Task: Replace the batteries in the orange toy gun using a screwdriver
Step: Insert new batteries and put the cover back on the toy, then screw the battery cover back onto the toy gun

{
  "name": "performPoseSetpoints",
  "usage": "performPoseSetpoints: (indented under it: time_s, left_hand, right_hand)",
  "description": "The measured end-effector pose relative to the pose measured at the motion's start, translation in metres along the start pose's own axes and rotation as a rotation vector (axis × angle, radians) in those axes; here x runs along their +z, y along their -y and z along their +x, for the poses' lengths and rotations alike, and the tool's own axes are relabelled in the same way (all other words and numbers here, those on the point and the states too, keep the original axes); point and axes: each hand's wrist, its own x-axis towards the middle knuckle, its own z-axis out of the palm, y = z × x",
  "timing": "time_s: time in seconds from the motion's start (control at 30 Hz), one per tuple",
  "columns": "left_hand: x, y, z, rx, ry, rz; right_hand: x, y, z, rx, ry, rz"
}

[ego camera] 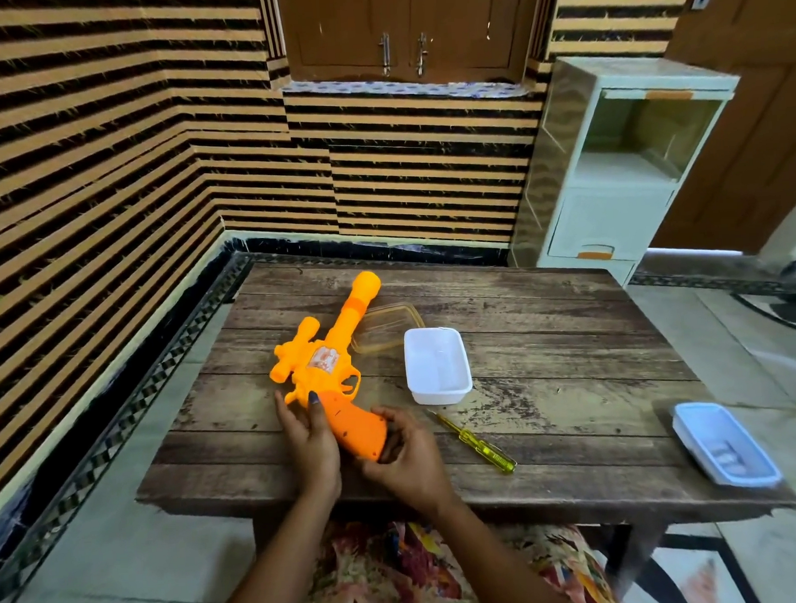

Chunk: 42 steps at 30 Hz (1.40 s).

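Head view: both hands, left hand [308, 437] and right hand [406, 453], clasp toy gun [340, 373] grip.

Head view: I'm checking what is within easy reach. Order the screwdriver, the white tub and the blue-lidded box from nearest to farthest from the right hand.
Measured from the right hand, which holds the orange toy gun at its grip:
1. Screwdriver, lying just to the hand's right.
2. White tub, farther up the table, beyond the screwdriver's tip.
3. Blue-lidded box, far right, at the table's edge.
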Motion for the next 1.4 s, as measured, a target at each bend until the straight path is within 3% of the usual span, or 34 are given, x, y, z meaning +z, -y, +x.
performPoseSetpoints:
  time_s: [0.4,0.47,0.6,0.73,0.8,0.97,1.4]
  left_hand:
    - [-0.002,0.003,-0.002,0.05,0.052,-0.087]
    - [-0.002,0.003,-0.002,0.056,0.051,-0.096]
    - [-0.002,0.005,-0.002,0.078,0.059,-0.106]
    - [-0.002,0.005,-0.003,0.091,0.078,-0.11]
    - [-0.001,0.005,-0.002,0.087,0.077,-0.116]
    - [-0.002,0.006,-0.001,0.089,0.077,-0.12]
    - [-0.003,0.007,0.0,0.092,0.067,-0.094]
  right_hand:
    - [-0.017,0.003,-0.015,0.011,0.111,-0.011]
    - [-0.029,0.003,-0.021,-0.027,0.056,-0.06]
    - [-0.065,-0.004,-0.031,-0.136,-0.236,-0.214]
    - [-0.112,-0.023,-0.026,0.014,-0.561,-0.211]
    - [-0.137,-0.038,-0.016,0.14,-0.641,-0.271]
    - [-0.174,-0.067,0.005,0.394,-0.67,-0.354]
    - [-0.176,-0.059,0.022,0.598,-0.723,-0.368]
